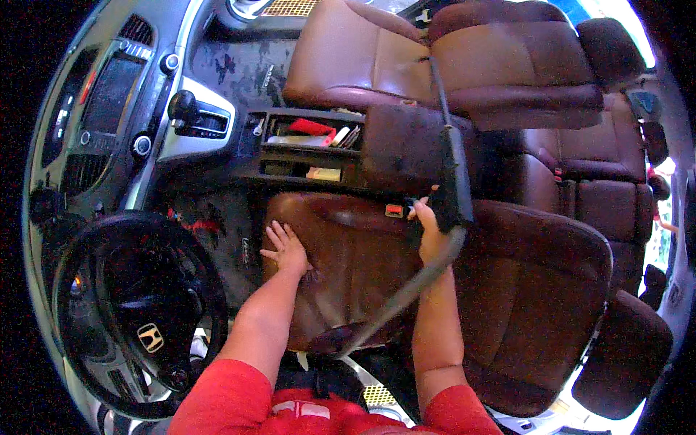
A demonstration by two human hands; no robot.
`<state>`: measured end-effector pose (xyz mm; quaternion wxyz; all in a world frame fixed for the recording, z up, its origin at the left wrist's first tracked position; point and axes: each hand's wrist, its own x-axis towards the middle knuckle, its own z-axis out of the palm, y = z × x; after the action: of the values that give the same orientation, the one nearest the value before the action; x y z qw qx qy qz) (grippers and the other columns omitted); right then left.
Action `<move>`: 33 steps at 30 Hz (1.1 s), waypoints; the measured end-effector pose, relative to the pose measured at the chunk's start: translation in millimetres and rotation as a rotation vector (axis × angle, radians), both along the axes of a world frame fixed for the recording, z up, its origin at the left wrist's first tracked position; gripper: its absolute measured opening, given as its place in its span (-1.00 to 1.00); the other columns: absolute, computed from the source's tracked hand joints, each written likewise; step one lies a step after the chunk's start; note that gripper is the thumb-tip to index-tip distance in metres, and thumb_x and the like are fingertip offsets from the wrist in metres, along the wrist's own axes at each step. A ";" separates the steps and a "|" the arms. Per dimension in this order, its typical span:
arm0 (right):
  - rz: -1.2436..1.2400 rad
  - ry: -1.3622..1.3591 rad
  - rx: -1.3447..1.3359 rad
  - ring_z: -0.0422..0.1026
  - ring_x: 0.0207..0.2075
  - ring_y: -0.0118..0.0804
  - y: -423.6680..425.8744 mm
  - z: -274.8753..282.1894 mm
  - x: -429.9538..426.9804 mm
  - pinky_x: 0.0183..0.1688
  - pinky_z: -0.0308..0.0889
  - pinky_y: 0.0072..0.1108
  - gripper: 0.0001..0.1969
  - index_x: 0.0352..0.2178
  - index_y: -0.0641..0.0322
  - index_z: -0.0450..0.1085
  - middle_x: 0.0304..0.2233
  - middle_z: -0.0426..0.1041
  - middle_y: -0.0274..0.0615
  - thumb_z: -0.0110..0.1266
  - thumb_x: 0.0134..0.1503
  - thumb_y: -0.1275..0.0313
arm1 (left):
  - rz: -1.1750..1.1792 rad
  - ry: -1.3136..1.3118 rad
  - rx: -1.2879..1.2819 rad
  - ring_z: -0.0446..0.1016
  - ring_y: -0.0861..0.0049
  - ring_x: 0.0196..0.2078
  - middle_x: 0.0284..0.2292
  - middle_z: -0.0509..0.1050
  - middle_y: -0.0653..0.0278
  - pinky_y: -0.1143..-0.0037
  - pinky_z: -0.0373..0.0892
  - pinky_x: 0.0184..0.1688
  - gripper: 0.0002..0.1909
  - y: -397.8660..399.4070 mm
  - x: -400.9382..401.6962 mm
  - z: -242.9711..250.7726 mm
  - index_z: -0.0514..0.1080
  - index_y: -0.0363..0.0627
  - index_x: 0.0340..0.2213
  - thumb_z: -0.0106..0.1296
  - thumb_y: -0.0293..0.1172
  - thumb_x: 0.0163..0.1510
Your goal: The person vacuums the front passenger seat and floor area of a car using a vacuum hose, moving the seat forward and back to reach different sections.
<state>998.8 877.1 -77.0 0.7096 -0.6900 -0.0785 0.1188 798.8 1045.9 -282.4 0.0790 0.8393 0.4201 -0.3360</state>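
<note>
My right hand [428,223] is closed around the grip of a black spray gun [454,179] with a long lance. The lance runs across the centre armrest, its tip near the brown leather passenger seat [353,54]. From the gun's rear, a grey hose [402,302] curves down past the edge of the driver's seat. My left hand [286,247] lies palm down with fingers spread on the front of the brown driver's seat cushion [353,261]. A pale, blurred patch shows around the lance's tip; whether it is spray I cannot tell.
A black steering wheel [141,315] and gear lever [183,106] are at the left. The open centre console [310,155] holds a red item and small things beside the brown armrest [402,147]. A red seat-belt buckle [394,210] sits near my right hand. Rear seats [592,141] lie beyond.
</note>
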 end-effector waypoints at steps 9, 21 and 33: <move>-0.021 -0.001 -0.101 0.42 -0.45 -0.40 17.2 4.1 -5.0 -0.32 0.36 -0.52 -0.59 -0.09 0.32 0.27 -0.46 0.41 -0.26 0.13 -0.02 0.59 | 0.035 -0.105 0.009 -0.51 -0.11 0.33 0.30 -0.48 -0.05 -0.39 -0.08 0.03 -0.35 -4.3 -4.2 1.9 -0.12 -0.17 0.26 -0.25 -0.54 0.15; 0.026 -0.104 0.056 0.41 -0.48 -0.37 45.3 -9.6 59.6 -0.35 0.35 -0.53 -0.74 -0.26 0.34 0.32 -0.52 0.39 -0.27 0.10 -0.05 0.63 | 0.072 0.021 -0.111 -0.55 -0.06 0.33 0.29 -0.53 -0.05 -0.33 -0.12 0.10 0.40 2.5 6.5 23.5 -0.30 -0.22 0.26 0.46 -0.12 -0.41; 0.137 -0.635 -0.813 0.47 -0.28 -0.28 -0.7 -15.3 -51.1 -0.18 0.40 -0.40 -0.82 -0.27 0.21 0.44 -0.31 0.50 -0.23 0.10 0.05 0.47 | 0.036 -0.008 -0.094 -0.53 -0.14 0.32 0.29 -0.49 -0.11 -0.38 -0.14 0.07 0.34 -1.2 -1.2 13.7 -0.26 -0.19 0.27 0.43 -0.12 -0.36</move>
<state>947.6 876.4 -92.3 0.3161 -0.9053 -0.2823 -0.0291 797.6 1044.7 -268.6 0.1261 0.8282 0.4185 -0.3508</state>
